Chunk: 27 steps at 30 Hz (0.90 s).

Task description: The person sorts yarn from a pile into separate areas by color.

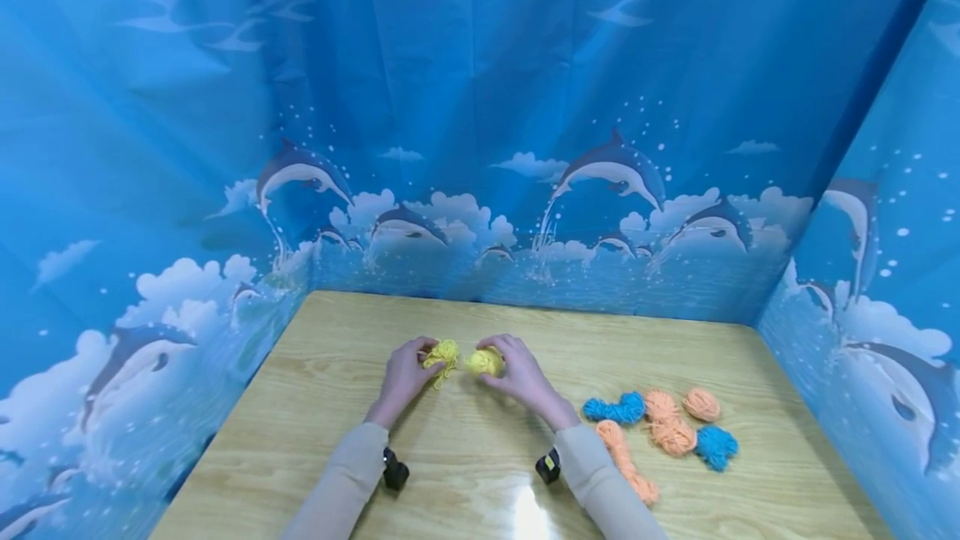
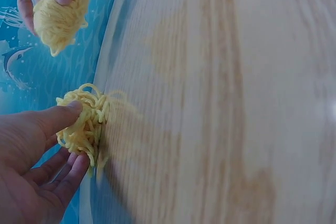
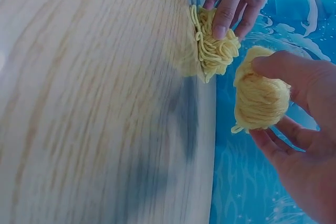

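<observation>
My left hand [image 1: 403, 375] grips a loose, tangled bunch of yellow yarn [image 1: 444, 357] between thumb and fingers; loops stick out of it in the left wrist view, where the bunch [image 2: 84, 124] meets the tabletop. A hand's breadth to the right, my right hand [image 1: 521, 373] holds a more tightly wound yellow yarn ball [image 1: 486, 361]. In the right wrist view the ball [image 3: 262, 95] shows neat parallel strands, with the thumb on top and the fingers beneath. The two yellow pieces are apart, near the middle of the table.
Right of my right forearm lie a blue yarn skein [image 1: 615, 408], a long orange skein [image 1: 627, 463], an orange bundle [image 1: 670, 423], a small orange ball [image 1: 702, 404] and a blue clump [image 1: 717, 447]. A dolphin-print curtain [image 1: 465, 148] borders the wooden table [image 1: 337, 332] behind and at the sides.
</observation>
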Motion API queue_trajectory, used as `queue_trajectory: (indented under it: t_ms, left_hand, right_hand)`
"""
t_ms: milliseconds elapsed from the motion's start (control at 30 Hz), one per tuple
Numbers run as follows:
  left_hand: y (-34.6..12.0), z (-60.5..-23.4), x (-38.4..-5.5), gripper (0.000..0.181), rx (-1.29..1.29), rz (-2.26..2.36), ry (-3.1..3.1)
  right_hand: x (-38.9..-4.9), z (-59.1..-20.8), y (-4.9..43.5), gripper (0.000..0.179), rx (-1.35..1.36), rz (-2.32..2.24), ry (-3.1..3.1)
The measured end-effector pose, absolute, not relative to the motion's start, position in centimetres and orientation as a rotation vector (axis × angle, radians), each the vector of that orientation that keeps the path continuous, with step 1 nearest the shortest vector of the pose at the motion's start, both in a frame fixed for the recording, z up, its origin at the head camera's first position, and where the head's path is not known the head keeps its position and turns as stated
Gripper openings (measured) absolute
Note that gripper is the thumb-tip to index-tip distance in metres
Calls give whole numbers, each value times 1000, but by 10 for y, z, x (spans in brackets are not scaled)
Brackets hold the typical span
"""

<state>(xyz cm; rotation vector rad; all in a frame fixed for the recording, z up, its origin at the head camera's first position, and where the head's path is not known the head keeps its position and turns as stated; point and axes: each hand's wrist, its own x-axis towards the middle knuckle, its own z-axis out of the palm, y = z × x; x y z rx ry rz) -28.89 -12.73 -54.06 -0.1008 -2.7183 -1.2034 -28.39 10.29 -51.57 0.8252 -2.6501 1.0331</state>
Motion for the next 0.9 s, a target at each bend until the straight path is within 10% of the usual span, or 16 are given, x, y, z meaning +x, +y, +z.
queue_trajectory:
  t_ms: [900]
  left_hand:
    - [-127,-540,-287,38,-110,-1183,-2708]
  right_hand:
    - [-301,-531,91,44,861,1010,-2743]
